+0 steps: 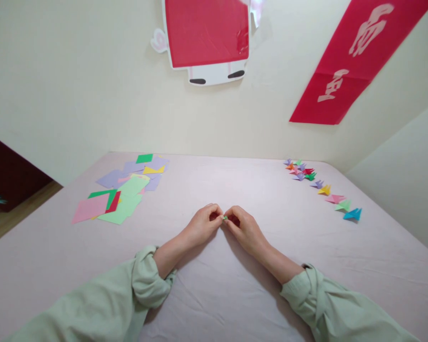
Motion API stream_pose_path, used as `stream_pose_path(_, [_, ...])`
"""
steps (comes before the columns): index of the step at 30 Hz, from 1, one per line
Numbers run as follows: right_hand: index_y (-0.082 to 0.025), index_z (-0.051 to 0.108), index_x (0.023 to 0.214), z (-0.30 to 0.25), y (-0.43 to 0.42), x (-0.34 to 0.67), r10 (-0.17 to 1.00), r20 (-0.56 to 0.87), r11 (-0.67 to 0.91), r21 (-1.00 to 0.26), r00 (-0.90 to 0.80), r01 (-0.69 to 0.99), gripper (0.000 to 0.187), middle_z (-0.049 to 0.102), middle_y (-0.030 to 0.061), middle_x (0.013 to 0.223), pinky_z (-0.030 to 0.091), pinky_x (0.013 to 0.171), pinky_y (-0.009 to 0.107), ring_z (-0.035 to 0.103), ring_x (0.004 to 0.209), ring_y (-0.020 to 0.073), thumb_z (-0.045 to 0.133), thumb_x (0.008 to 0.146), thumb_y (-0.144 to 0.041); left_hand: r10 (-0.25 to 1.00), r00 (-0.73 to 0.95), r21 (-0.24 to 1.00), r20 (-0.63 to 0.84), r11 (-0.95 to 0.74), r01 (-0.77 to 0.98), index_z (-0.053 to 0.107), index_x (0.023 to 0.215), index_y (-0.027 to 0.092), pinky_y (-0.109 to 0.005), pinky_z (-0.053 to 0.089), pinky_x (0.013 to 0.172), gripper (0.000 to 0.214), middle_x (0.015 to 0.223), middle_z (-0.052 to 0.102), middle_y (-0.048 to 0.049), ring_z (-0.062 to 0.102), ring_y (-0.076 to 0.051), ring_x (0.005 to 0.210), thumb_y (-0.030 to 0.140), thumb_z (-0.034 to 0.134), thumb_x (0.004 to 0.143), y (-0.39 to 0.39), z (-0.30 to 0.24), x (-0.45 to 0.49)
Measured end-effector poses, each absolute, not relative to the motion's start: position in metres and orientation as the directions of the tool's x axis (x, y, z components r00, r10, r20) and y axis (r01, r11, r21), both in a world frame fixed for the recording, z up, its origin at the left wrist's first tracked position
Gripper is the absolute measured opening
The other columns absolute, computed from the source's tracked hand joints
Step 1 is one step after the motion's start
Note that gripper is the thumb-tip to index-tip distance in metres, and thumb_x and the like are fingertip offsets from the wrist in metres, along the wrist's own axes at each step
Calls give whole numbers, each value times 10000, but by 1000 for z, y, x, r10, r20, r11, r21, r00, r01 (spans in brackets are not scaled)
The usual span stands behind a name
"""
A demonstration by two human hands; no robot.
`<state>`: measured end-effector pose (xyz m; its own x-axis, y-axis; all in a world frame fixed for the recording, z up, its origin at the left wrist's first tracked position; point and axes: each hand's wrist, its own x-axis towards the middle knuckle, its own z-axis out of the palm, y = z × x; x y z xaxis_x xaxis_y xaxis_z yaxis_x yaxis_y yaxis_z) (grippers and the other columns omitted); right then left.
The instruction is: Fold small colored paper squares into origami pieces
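My left hand (206,222) and my right hand (244,227) meet over the middle of the table. Between their fingertips is a small piece of folded green paper (225,218), mostly hidden by the fingers. Thumb and forefinger of each hand are pinched together on it, one from either side. Its folded shape is too small to make out.
Loose sheets of coloured paper (128,190) lie in an overlapping pile at the left. Several small folded paper figures (326,190) run in a slanting line at the right. A pale cloth covers the table (199,304), whose far edge meets the wall (128,95).
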<state>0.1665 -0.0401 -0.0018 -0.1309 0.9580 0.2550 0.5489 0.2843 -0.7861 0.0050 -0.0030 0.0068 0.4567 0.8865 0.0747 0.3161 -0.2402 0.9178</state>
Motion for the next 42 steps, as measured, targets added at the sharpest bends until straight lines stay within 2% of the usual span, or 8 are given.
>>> stream_pose_path(12, [-208, 533, 825, -4, -41, 166, 948, 283, 313, -738, -147, 598, 64, 551, -3, 773, 395, 638, 264, 505, 693, 150, 504, 852, -158, 935, 349, 880, 64, -218, 421, 580, 692, 176, -263, 395, 654, 96, 717, 583, -3, 531, -154, 710, 217, 533, 765, -4, 4, 10])
stream_pose_path(16, [-206, 563, 851, -3, -42, 165, 955, 261, 292, -759, -139, 582, 65, 573, 2, 786, 405, 648, 264, 520, 697, 148, 516, 861, -161, 929, 367, 889, 49, -208, 409, 566, 680, 178, -261, 393, 649, 98, 708, 579, -3, 526, -151, 698, 215, 531, 764, -4, 5, 10])
stream_pose_path(25, [-208, 572, 845, -9, -42, 168, 960, 244, 279, -773, -139, 569, 40, 566, -9, 772, 398, 644, 259, 512, 684, 143, 548, 865, -182, 879, 473, 829, 66, -312, 464, 545, 678, 182, -253, 372, 613, 120, 706, 559, 2, 504, -143, 674, 225, 501, 782, 2, 2, 5])
stream_pose_path(34, [-206, 565, 813, -7, -42, 169, 944, 275, 330, -751, -182, 572, 66, 537, -15, 756, 379, 637, 255, 496, 679, 141, 533, 850, -162, 870, 489, 843, 57, -305, 444, 556, 678, 176, -241, 371, 587, 106, 692, 567, 7, 511, -135, 653, 223, 501, 756, 5, -2, 2])
stream_pose_path(42, [-205, 551, 796, -9, -41, 170, 947, 271, 321, -770, -172, 551, 77, 532, -17, 753, 366, 635, 256, 488, 682, 142, 539, 840, -143, 869, 495, 847, 15, -274, 455, 550, 695, 163, -231, 363, 574, 178, 689, 543, 14, 488, -127, 647, 290, 484, 801, 6, -3, 1])
